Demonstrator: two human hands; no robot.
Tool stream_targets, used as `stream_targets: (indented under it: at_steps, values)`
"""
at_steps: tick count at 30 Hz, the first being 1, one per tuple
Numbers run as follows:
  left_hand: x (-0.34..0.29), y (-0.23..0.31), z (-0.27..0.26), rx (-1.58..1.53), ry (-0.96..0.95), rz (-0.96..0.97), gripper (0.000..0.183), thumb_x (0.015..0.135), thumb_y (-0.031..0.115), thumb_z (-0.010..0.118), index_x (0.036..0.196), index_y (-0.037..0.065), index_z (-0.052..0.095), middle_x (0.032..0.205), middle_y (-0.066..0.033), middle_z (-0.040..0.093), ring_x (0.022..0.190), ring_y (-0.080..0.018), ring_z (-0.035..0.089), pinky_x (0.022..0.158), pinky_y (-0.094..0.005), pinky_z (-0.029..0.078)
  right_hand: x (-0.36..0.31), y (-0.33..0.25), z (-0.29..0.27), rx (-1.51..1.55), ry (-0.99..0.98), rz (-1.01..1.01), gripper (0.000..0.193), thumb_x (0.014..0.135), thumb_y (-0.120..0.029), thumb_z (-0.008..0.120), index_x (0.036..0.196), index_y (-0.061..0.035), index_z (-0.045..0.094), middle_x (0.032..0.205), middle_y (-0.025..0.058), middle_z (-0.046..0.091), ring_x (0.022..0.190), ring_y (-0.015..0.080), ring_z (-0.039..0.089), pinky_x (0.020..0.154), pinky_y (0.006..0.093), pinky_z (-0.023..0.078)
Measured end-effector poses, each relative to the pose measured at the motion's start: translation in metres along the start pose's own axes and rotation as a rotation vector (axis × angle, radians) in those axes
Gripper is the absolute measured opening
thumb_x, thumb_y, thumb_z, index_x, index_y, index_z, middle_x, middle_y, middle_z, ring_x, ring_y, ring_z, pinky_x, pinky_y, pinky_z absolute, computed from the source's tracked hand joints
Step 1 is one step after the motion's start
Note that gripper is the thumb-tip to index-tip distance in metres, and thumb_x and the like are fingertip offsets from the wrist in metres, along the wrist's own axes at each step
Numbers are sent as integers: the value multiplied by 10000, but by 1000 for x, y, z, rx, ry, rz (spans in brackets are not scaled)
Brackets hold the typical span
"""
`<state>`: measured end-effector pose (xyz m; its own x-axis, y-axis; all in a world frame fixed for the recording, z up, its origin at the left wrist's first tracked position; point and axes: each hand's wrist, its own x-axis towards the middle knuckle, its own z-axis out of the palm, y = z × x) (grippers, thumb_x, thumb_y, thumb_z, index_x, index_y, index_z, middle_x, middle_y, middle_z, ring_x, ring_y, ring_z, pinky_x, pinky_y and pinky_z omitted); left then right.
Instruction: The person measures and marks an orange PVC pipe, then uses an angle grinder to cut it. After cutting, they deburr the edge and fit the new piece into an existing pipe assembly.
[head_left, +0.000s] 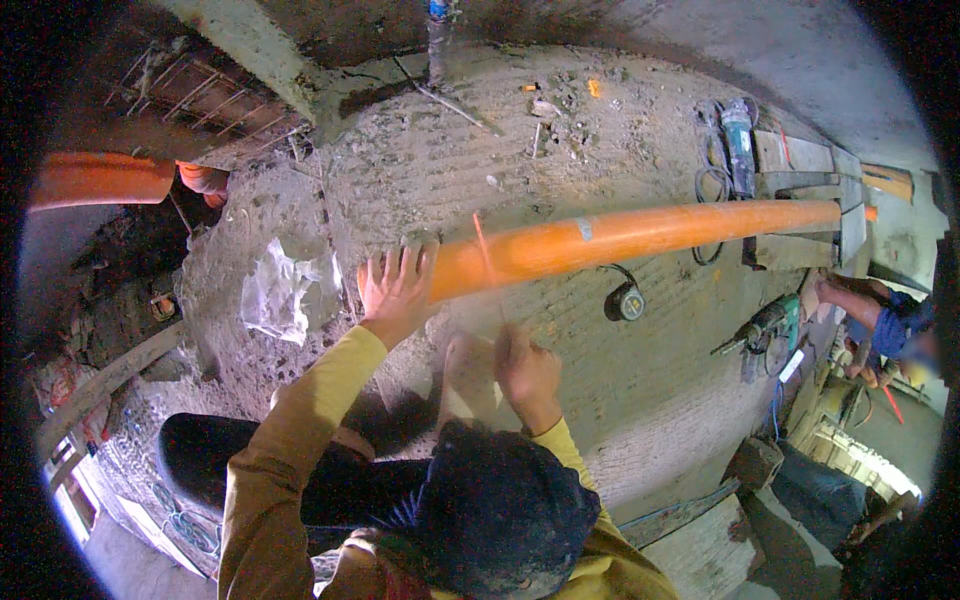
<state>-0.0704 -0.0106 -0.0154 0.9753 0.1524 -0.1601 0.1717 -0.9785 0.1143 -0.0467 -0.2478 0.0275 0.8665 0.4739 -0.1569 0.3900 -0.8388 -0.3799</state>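
Observation:
A long orange plastic pipe [650, 231] lies across the rough concrete floor, its near-left end under my left hand [397, 287]. That hand's fingers are spread and bent over the pipe, holding it. A thin blade-like strip [484, 246], reddish and partly blurred, crosses the pipe just right of my left hand. Below the pipe, my right hand [528, 374] is closed in a fist around the lower end of the strip; its grip is partly smeared. A tape measure [627, 302] lies close to the pipe's lower side.
An angle grinder [738, 146] with a cable lies beyond the pipe. Wooden blocks [795, 253] support its far end. A green drill [772, 324] lies near another person [885, 320] at right. Torn plastic sheet [284, 291] lies left, beside a broken edge.

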Motion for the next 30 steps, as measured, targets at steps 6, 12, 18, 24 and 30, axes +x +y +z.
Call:
stream_targets:
  at_steps: [6,12,18,24,30]
  values:
    - [-2,1,1,19,34,19,1066,658,599,808,1541,183,379,1356,-100,517,1224,-317,498,981,-576,424,-3,-8,-5,-95,4,31,116,959,-263,594,970,-156,551,614,163,648,533,406,642,484,543,492]
    - [-1,0,6,4,20,40,1049,695,600,784,1545,147,369,1302,-112,551,1196,-327,519,967,-568,424,-4,-14,-11,-64,-12,2,108,935,-242,606,973,-159,549,648,163,664,560,417,650,489,550,491]
    - [-1,-1,6,37,82,54,1031,682,597,790,1521,137,406,1292,-113,559,1193,-333,521,971,-557,421,11,-26,-21,-83,-159,46,117,905,-217,607,970,-155,531,717,162,683,638,424,669,526,564,499]
    - [1,-1,10,-8,-4,38,1051,680,599,797,1527,134,385,1368,-119,517,1256,-352,488,1015,-578,391,2,-30,-21,-141,-92,43,144,909,-243,606,986,-151,526,727,157,689,665,434,668,569,568,501]
    - [4,0,6,8,-114,35,1062,687,604,800,1530,121,371,1419,-123,468,1286,-349,463,1070,-586,356,18,-24,-7,-92,-104,16,151,897,-231,640,965,-141,539,716,144,684,656,404,676,544,539,496]
